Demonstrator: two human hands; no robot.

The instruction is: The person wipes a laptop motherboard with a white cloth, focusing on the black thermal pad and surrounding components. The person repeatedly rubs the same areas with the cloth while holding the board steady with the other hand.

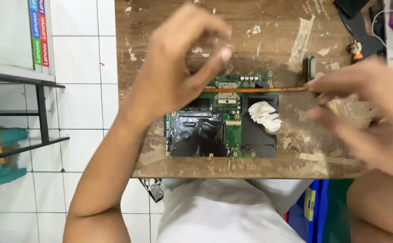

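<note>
A thin orange strip (255, 89) runs left to right above the green circuit board (232, 130) on the worn wooden desk (295, 153). The left hand (178, 67) pinches its left end between thumb and forefinger, and the right hand (367, 103) grips the right end with its fingers (322, 83). Both hands hold the strip level, its long axis across the board. A crumpled white tissue (265, 115) lies on the board just below it.

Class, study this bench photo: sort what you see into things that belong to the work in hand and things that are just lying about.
In hand:
left hand and right hand, stretching a thin orange strip between them
green circuit board under the strip
crumpled white wad lying on the board

Lying about:
black tool with orange part, far right of the wooden table
small metal frame on the tiled floor
</note>
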